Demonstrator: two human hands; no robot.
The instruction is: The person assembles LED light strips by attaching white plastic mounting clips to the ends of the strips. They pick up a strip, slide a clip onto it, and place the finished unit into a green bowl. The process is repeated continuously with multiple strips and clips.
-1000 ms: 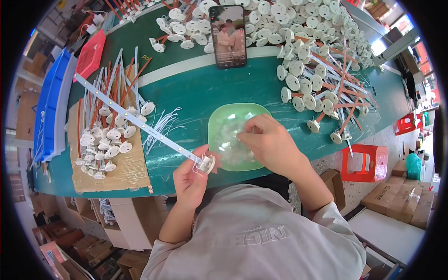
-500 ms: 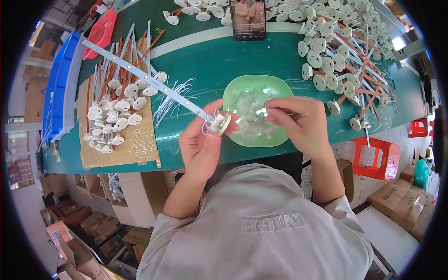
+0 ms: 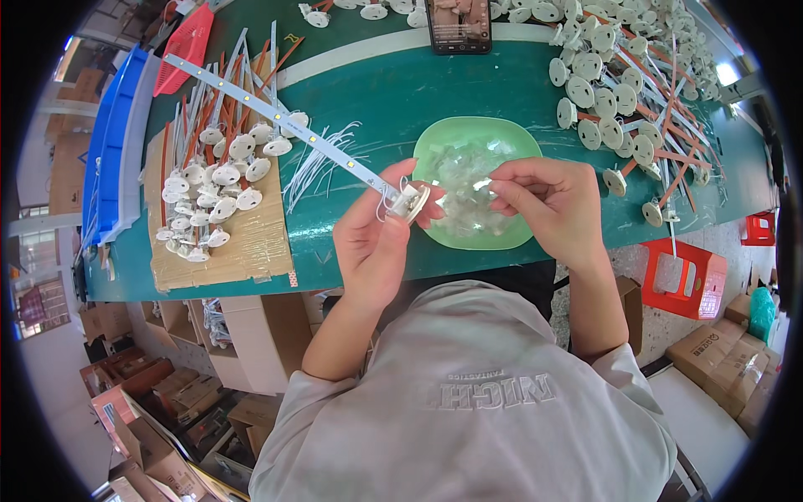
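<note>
My left hand (image 3: 374, 247) is closed around the white round base (image 3: 416, 203) of a long LED strip (image 3: 284, 125). From there the strip slants up to the far left, with a thin white wire looped near the base. My right hand (image 3: 559, 205) pinches thumb against fingers on a small clear plastic piece (image 3: 483, 186), over the right part of a light green bowl (image 3: 478, 242). Many similar clear pieces (image 3: 460, 171) fill the bowl. The tip of the piece shows at the fingers; the rest is hidden.
Finished-looking strips with round bases lie on cardboard (image 3: 226, 259) at left and in a large heap (image 3: 606, 96) at right. White wires (image 3: 322, 159) lie between cardboard and bowl. A phone (image 3: 460, 29) stands at the back. A blue tray (image 3: 117, 142) and red basket (image 3: 186, 50) are far left.
The whole view has shifted slightly, so the table and things on it appear a little higher and further right. Both hands keep nearly the same pose over the same things.
</note>
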